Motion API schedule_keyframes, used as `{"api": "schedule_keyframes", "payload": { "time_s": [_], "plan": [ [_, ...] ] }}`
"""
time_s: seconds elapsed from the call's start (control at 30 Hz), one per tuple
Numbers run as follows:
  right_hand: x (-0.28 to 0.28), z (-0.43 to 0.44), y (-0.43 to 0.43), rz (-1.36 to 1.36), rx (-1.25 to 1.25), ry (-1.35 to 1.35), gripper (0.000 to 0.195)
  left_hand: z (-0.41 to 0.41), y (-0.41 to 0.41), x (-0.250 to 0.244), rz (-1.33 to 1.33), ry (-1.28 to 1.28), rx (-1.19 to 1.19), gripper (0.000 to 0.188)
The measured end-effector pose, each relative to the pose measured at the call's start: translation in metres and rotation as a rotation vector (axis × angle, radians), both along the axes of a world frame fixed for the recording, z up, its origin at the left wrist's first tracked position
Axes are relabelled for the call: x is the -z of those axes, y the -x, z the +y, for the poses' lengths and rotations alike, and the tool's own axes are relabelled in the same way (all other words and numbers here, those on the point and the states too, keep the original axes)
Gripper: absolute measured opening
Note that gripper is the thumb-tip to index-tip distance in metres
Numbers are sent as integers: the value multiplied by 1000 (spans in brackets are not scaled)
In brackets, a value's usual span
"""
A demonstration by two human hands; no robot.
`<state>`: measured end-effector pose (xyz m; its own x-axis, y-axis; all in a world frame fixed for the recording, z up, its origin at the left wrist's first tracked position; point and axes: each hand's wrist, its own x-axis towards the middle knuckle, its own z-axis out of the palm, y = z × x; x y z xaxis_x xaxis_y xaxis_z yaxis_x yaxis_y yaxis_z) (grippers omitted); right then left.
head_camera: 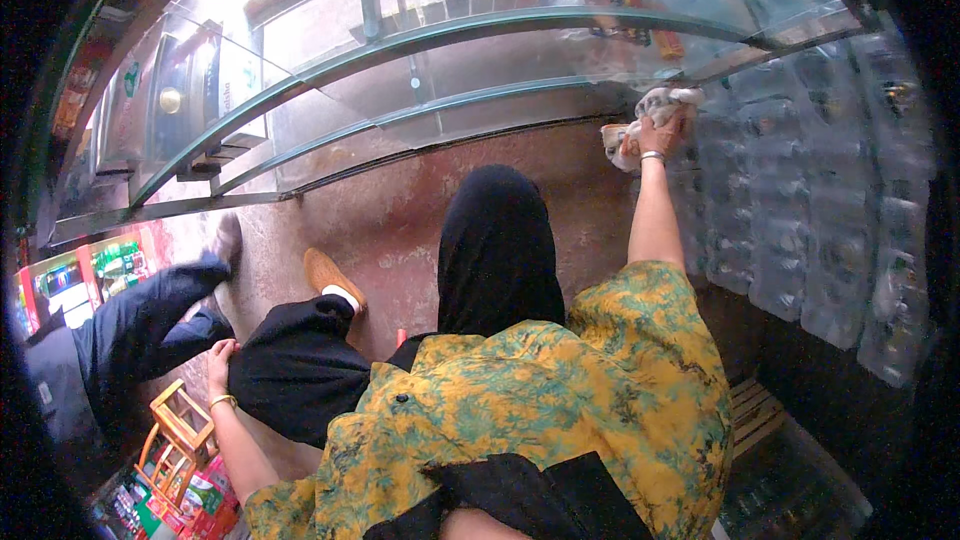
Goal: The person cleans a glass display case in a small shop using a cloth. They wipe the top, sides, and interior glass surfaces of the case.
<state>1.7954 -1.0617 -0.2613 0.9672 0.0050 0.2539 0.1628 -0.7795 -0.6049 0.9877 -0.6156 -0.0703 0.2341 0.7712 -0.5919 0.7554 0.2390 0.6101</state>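
Observation:
My right hand (661, 136) is stretched far out and grips a crumpled whitish cloth (660, 103) with dark markings. The cloth is at the lower right corner of a glass display case (465, 24), against or very near its edge. A silvery band circles that wrist. Down at the left, my left hand (220, 361) rests beside my bent knee in black trousers (289, 375); a yellow bangle is on its wrist. Its fingers are partly hidden, and I cannot tell whether they pinch anything.
Plastic-wrapped packs of bottles (780, 187) are stacked along the right. Boxes (187, 90) fill the case's left end. Another person's dark-trousered leg (150, 315) is at the left, near a small wooden chair (180, 420) and colourful packages (202, 491). The reddish floor (390, 240) looks worn.

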Motion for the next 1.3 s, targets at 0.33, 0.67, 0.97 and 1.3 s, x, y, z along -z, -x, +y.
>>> {"api": "schedule_keyframes", "payload": {
  "time_s": [0.33, 0.67, 0.97, 1.3],
  "plan": [
    [-14, 13, 18, 214, 25, 90, 88, 7, -7, 3, -12, 48, -14, 16],
    [-46, 5, -1, 491, -349, 34, 50, 12, -12, 8, 59, -29, 11, 18],
    [-23, -7, -60, 906, -388, -300, 35, 7, 7, 16, -49, 2, -17, 18],
    [-34, -6, -41, 771, -467, -92, 43, 14, 17, 24, -45, 41, -19, 18]
  ]
}}
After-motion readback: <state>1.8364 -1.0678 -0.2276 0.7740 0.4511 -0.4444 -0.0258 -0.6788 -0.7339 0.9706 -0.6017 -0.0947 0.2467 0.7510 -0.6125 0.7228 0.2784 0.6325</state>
